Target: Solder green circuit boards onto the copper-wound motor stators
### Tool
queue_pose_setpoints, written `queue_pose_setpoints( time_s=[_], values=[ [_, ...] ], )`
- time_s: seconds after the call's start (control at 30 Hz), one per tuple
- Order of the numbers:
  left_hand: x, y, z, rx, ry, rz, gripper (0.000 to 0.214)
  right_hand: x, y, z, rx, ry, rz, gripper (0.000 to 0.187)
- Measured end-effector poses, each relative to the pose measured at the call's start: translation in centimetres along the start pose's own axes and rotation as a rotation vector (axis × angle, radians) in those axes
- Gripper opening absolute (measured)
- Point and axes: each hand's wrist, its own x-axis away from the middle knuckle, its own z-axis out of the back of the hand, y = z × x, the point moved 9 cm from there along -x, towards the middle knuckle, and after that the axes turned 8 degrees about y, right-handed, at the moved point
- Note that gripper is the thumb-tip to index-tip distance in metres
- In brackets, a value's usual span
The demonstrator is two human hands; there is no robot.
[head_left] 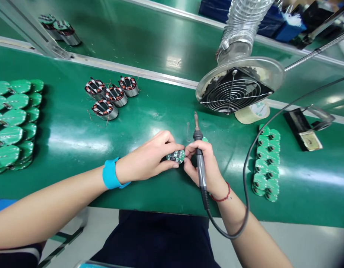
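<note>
Between the thumb and fingers of my left hand (pixel 153 156) is a small round green circuit board (pixel 176 156), its component side facing up. My right hand (pixel 209 165) holds a soldering iron (pixel 200 169), which lies across the hand with its tip pointing away from me. The thumb and fingertips of that hand are pinched close to the board's right edge; whether they grip something small there, I cannot tell. A bit of another green piece (pixel 205 139) shows behind my right hand, mostly hidden.
Several wire-wound motor stators (pixel 113 95) stand at the back left. Stacked green board panels (pixel 14 119) lie far left, and a smaller panel (pixel 266 162) lies right. A fume extractor fan (pixel 234 91) overhangs a tape roll (pixel 252 112). An iron stand (pixel 300 128) and black cord (pixel 246 178) are to the right.
</note>
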Motion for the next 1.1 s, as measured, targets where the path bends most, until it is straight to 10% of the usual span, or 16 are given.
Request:
queue_pose_setpoints(
  time_s=[0.4, 0.73, 1.1],
  values=[
    [0.0, -1.1, -1.1, 0.037, 0.188, 0.227, 0.028, 1.0, 1.4, 0.5, -0.091, 0.013, -0.207, 0.048],
    [0.1, -2.3, -2.4, 0.481, 0.149, 0.409, 0.020, 3.3, -0.1, 1.4, 0.092, 0.244, -0.237, 0.040],
    [0.2, -3.4, -4.6, 0.741, -0.040, 0.510, 0.032, 2.7, -0.5, 1.6, 0.123, 0.133, -0.097, 0.040]
  ],
)
